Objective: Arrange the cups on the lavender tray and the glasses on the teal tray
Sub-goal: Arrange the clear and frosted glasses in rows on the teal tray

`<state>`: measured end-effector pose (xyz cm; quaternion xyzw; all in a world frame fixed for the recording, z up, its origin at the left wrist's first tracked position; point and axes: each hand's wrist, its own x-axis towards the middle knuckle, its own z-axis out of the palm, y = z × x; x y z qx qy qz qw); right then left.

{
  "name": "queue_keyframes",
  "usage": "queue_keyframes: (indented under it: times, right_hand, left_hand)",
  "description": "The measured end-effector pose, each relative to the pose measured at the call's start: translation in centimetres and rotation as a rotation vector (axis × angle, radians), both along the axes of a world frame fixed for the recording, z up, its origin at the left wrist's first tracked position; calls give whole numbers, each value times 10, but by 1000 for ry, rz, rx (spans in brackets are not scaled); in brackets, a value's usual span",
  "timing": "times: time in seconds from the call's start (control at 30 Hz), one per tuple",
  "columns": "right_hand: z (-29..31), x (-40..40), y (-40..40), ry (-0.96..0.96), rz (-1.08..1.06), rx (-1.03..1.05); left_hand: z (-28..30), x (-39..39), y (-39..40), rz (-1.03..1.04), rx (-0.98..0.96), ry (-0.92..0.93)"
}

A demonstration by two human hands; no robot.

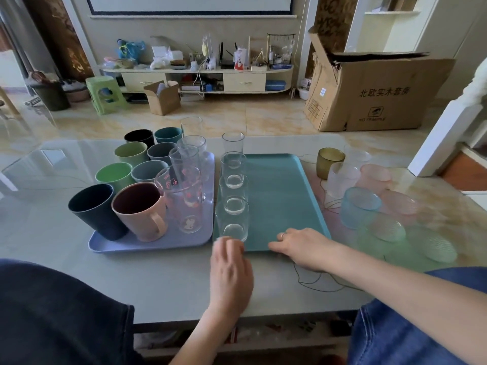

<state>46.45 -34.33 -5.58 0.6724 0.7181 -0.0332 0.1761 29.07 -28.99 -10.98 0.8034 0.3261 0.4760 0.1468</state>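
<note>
Left hand [230,272]: fingers relaxed, at nearest glass [232,223]. Right hand [303,247]: spread flat on teal tray [279,196] near edge; bare tray beyond. Box [379,93]: "北欧实木".

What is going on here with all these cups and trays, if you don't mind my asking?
A person is sorting drinkware. Coloured cups and some glasses stand on the lavender tray; a row of clear glasses lines the teal tray's left edge. The left hand is at the nearest clear glass, the right hand rests on the tray's near edge. Tinted glasses wait on the table to the right.
</note>
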Motion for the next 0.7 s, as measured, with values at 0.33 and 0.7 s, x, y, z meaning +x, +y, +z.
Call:
queue_keyframes:
  times: [0.33, 0.7]
  right_hand:
    - [80, 31, -12, 364, -256, 176]
    - [103, 159, -102, 222, -972, 214]
  left_hand:
    - [10, 54, 12, -373, -32, 524]
    - [77, 188, -19, -574, 61, 535]
